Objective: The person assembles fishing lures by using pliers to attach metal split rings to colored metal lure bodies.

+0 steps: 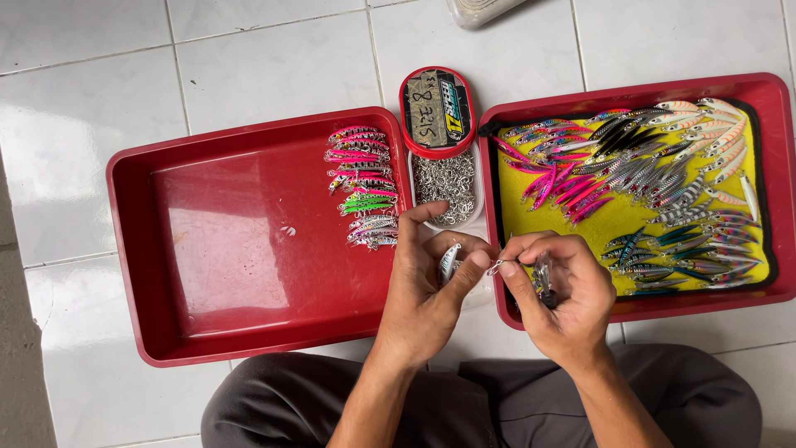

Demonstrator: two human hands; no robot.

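Observation:
My left hand (431, 286) pinches a small silver fishing lure (448, 260) between thumb and fingers. My right hand (560, 294) grips a small tool (544, 282) with a dark tip and touches a tiny metal split ring (495, 267) at the lure's end. Both hands meet just below a clear oval tub of metal split rings (446, 186). To the left, a red tray (215, 249) holds a short column of pink, green and silver lures (363, 184). To the right, a second red tray (775, 166) with a yellow liner carries several loose lures (655, 178).
The tub's red lid (437, 112) lies just beyond the tub. Everything sits on a white tiled floor (83, 124). A pale container (481, 10) pokes in at the top edge. My knees in dark trousers (497, 406) fill the bottom.

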